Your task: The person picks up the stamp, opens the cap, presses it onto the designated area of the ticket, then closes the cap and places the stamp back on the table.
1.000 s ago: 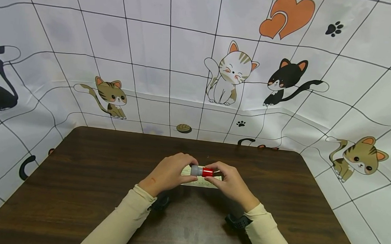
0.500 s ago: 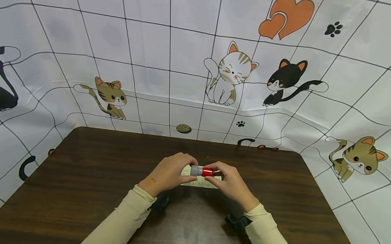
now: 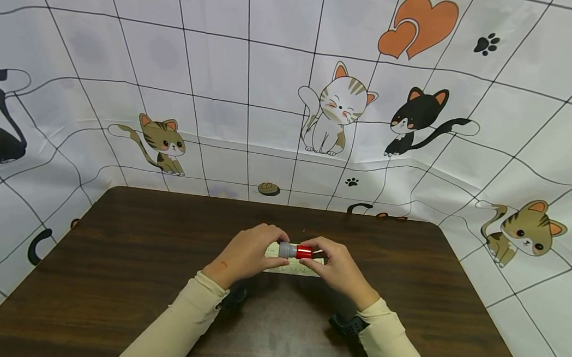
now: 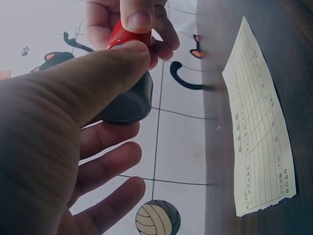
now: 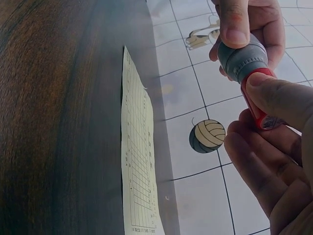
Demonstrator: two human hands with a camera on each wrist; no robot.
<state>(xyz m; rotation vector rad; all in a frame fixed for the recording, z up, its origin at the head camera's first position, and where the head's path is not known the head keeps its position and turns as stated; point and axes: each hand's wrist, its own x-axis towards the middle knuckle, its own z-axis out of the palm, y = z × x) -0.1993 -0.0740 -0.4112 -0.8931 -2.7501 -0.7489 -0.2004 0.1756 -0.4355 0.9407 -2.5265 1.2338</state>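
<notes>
A small stamp is held level between both hands above the table, its grey cap (image 3: 287, 249) on the left and its red body (image 3: 303, 251) on the right. My left hand (image 3: 251, 253) pinches the grey end between thumb and forefinger. The red end is pinched by my right hand (image 3: 338, 267). In the right wrist view a patterned face shows at the tip of the red body (image 5: 252, 100). Cap and body are joined, as far as I can see. Beneath them lies a pale yellow printed slip (image 3: 295, 267), partly hidden by the hands and stamp.
The dark brown wooden table (image 3: 114, 255) stretches out on both sides of the hands. Behind and beside it hangs a white sheet (image 3: 221, 120) with a grid and printed cats. A dark strap (image 3: 348, 324) circles the right wrist.
</notes>
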